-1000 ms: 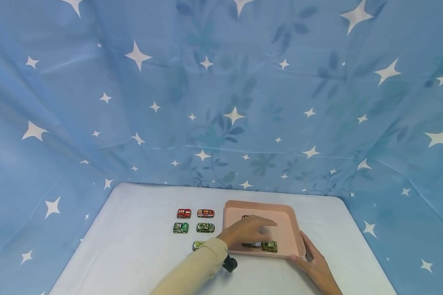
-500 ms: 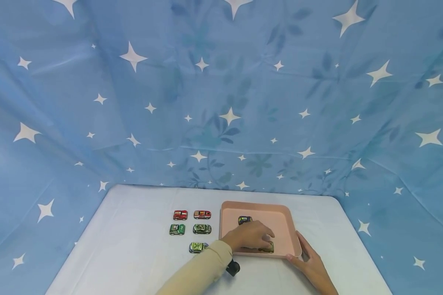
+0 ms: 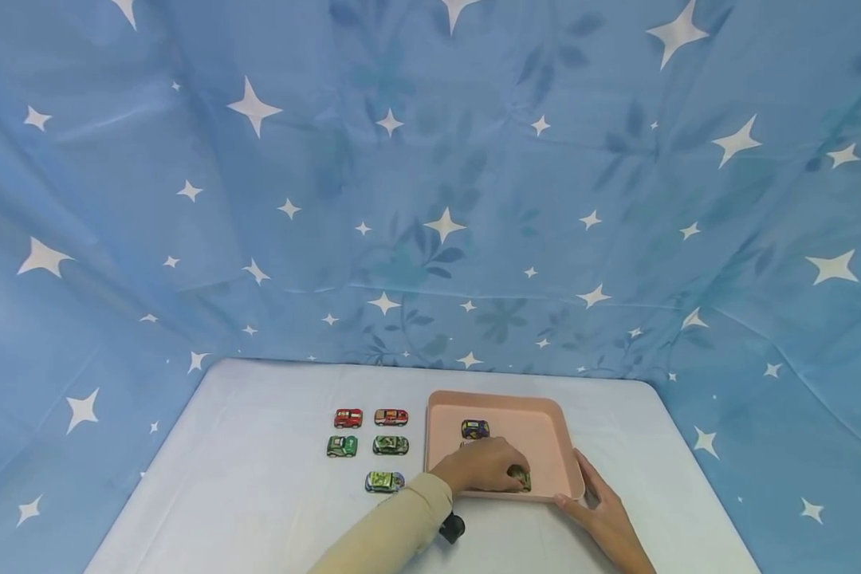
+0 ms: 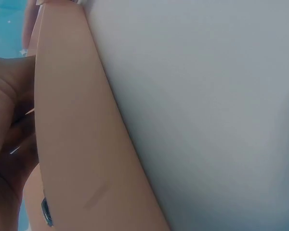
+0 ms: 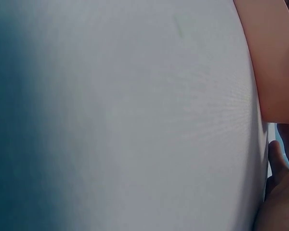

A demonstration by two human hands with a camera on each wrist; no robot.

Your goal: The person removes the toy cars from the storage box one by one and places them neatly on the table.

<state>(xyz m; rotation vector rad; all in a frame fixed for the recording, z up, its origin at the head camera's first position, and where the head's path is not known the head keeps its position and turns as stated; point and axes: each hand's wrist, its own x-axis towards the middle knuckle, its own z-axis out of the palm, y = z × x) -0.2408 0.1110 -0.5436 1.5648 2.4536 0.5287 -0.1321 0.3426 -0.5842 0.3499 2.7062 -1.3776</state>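
Observation:
My left hand [image 3: 491, 465] reaches into the shallow pink tray [image 3: 534, 404] and pinches an olive-green toy car [image 3: 520, 477] near the tray's front wall. In the left wrist view, that hand's curled fingers [image 4: 5, 96] show behind the tray's wall [image 4: 86, 134]. A dark blue and yellow toy car [image 3: 475, 429] sits farther back inside the tray. Part of the tray floor is hidden under my left hand. My right hand [image 3: 606, 514] holds the tray's front right corner, its thumb at the front and its fingers along the right side.
Left of the tray, several toy cars stand on the white table [image 3: 258, 478]: a red one [image 3: 347, 418], an orange-red one [image 3: 391, 417], a green one [image 3: 342, 446], a camouflage one [image 3: 391, 445] and a lime one [image 3: 384, 481]. A starry blue curtain [image 3: 330, 199] surrounds the table.
My left hand has lowered toward the tray's front and taken hold of the olive-green toy car, uncovering the blue and yellow one. My right hand stays at the corner.

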